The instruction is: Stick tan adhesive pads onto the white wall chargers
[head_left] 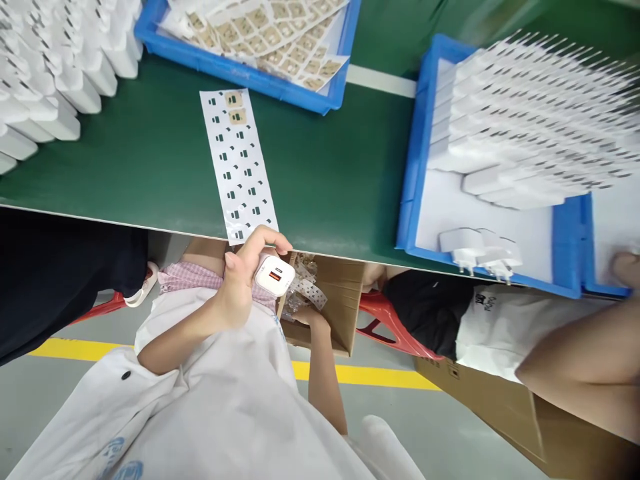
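My left hand (240, 283) is closed around a white charger (275, 275), just below the table's front edge. The charger's port face points up at me, with one orange-red USB port and a narrower slot. My right hand (309, 316) is down inside an open cardboard box (343, 303) under the table edge, among clear and white scraps (306, 280). Its fingertips are hard to make out. Close above my left hand, a white sticker sheet (237, 163) lies on the green table, with two tan stickers on its upper end and several cut-outs.
A blue tray (240, 65) of tan sticker sheets sits at the back. Rows of white chargers (85, 73) stand at far left. At right, another blue tray (413, 193) holds stacked white plugs (520, 127). People sit close on both sides; a co-worker's hand (626, 269) is at far right.
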A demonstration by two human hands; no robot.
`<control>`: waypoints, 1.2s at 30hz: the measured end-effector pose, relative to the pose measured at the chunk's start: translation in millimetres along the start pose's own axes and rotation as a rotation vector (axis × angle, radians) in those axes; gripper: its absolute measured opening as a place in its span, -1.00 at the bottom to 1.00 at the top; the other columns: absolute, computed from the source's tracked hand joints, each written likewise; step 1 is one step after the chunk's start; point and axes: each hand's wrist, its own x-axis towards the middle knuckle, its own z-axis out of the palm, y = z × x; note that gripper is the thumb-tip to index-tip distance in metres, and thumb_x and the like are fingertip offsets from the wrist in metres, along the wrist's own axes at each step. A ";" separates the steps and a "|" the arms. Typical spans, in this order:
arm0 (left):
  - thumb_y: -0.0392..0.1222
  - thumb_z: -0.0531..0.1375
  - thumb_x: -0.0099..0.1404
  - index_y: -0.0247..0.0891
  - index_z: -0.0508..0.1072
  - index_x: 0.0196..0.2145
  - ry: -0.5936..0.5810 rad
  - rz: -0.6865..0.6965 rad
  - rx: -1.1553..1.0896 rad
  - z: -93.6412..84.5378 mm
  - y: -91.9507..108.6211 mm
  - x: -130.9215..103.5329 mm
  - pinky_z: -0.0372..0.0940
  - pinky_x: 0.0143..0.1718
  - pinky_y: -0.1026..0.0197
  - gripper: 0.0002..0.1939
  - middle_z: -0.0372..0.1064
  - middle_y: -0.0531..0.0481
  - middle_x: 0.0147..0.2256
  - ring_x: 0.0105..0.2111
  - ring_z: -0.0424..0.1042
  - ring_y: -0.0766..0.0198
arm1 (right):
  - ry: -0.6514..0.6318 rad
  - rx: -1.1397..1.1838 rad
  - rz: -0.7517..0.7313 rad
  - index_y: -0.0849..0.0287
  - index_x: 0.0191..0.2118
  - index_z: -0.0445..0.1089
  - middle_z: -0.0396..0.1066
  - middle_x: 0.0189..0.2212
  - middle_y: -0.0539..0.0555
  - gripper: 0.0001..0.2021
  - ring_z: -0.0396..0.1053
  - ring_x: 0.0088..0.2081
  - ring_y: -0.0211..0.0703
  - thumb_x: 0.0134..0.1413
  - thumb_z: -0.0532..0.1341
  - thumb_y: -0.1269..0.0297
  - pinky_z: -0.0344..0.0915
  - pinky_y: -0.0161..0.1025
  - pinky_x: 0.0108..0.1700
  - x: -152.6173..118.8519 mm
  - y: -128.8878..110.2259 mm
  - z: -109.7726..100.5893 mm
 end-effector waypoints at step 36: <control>0.41 0.08 0.36 -0.19 0.53 -0.22 0.172 -0.061 0.140 -14.6 -29.4 28.9 0.40 0.03 -0.04 -0.41 0.62 -0.14 -0.18 -0.21 0.56 -0.01 | 1.023 0.132 0.533 0.24 -0.24 0.58 0.65 -0.27 0.26 -0.67 0.59 -0.10 0.09 0.11 0.36 0.02 0.39 -0.11 0.00 -2.0 87.3 -289.5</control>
